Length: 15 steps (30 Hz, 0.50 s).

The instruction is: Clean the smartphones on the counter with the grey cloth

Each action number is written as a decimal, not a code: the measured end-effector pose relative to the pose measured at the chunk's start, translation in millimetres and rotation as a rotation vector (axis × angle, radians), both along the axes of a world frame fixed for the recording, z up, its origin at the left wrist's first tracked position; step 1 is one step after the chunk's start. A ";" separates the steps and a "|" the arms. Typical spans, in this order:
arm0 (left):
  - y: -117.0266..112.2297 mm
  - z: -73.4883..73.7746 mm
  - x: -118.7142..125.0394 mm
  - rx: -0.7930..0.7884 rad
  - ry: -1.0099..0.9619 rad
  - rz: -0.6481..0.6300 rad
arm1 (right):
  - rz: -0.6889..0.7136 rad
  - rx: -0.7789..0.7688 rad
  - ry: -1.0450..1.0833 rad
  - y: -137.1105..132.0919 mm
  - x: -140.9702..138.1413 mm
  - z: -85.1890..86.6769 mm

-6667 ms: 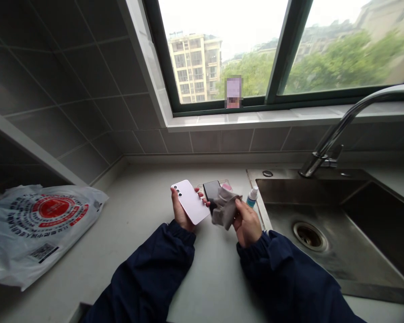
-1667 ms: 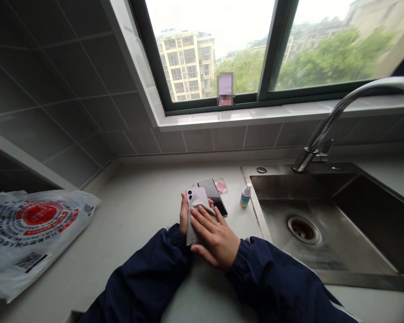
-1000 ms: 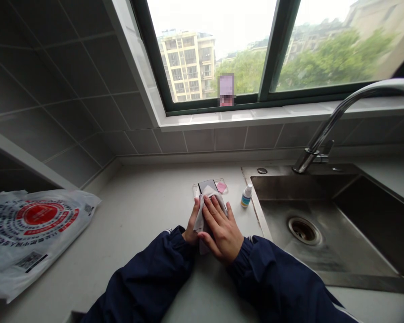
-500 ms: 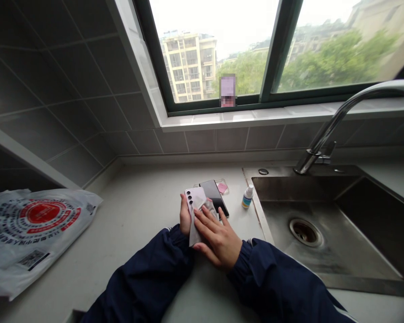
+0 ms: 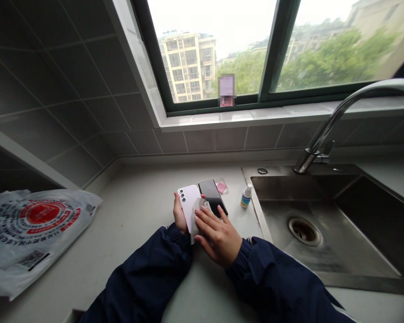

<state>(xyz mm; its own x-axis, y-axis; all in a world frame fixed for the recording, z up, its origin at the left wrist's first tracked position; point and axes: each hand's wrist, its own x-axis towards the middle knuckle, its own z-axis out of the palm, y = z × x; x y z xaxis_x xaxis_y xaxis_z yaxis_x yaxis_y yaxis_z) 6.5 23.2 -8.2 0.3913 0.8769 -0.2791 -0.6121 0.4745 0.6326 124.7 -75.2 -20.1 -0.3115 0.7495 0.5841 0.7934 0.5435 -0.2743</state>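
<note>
My left hand (image 5: 179, 214) is closed around a pale lilac smartphone (image 5: 187, 203), its back with three camera lenses facing up. A light grey cloth (image 5: 199, 214) lies over the phone's lower right part. My right hand (image 5: 219, 235) presses the cloth against the phone with its fingers laid along it. Just behind the hands, a black-screened phone (image 5: 211, 193) rests on the counter, partly overlapping a clear case (image 5: 226, 190) with a pink patch. To the right stands a small white spray bottle (image 5: 246, 196) with a blue and yellow label.
A steel sink (image 5: 267, 215) with a curved chrome faucet (image 5: 326, 123) takes up the right side. On the left lies a white plastic bag (image 5: 63, 233) with red and black print. The white counter (image 5: 138, 197) runs below a tiled wall and window.
My left hand and the lilac phone have shifted slightly left, baring more of the phone's back. The cloth under my right hand now covers less of it.
</note>
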 end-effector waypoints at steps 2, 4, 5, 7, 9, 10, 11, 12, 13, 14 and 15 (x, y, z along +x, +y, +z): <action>-0.4 0.7 0.4 -0.007 -0.023 -0.009 | -0.004 0.017 -0.007 0.8 -0.2 -2.0; -0.4 0.8 1.1 -0.012 -0.041 -0.005 | -0.009 0.050 -0.009 2.1 -0.2 -4.6; -0.4 0.7 1.4 -0.014 -0.045 -0.007 | -0.012 0.072 -0.009 2.8 0.0 -5.9; -0.4 0.4 2.1 -0.021 -0.047 -0.012 | -0.014 0.115 -0.011 4.0 0.3 -8.1; -0.7 0.1 2.4 -0.031 -0.041 -0.006 | -0.007 0.145 -0.012 4.6 0.7 -9.4; -0.9 0.0 2.3 -0.032 -0.040 0.006 | 0.002 0.156 -0.009 4.7 0.8 -9.5; -1.3 -0.2 2.0 -0.033 -0.040 0.019 | 0.014 0.167 -0.002 4.6 1.0 -9.3; -1.6 -0.4 1.5 -0.037 -0.042 0.021 | 0.026 0.176 0.007 4.5 1.0 -8.8; -1.9 -0.8 0.7 -0.043 -0.046 0.009 | 0.039 0.186 0.018 4.2 1.1 -8.0; -2.1 -1.3 -0.3 -0.046 -0.051 -0.011 | 0.052 0.195 0.029 3.9 1.1 -6.9; -2.0 -2.1 -1.5 -0.048 -0.057 -0.034 | 0.064 0.205 0.040 3.4 1.0 -5.7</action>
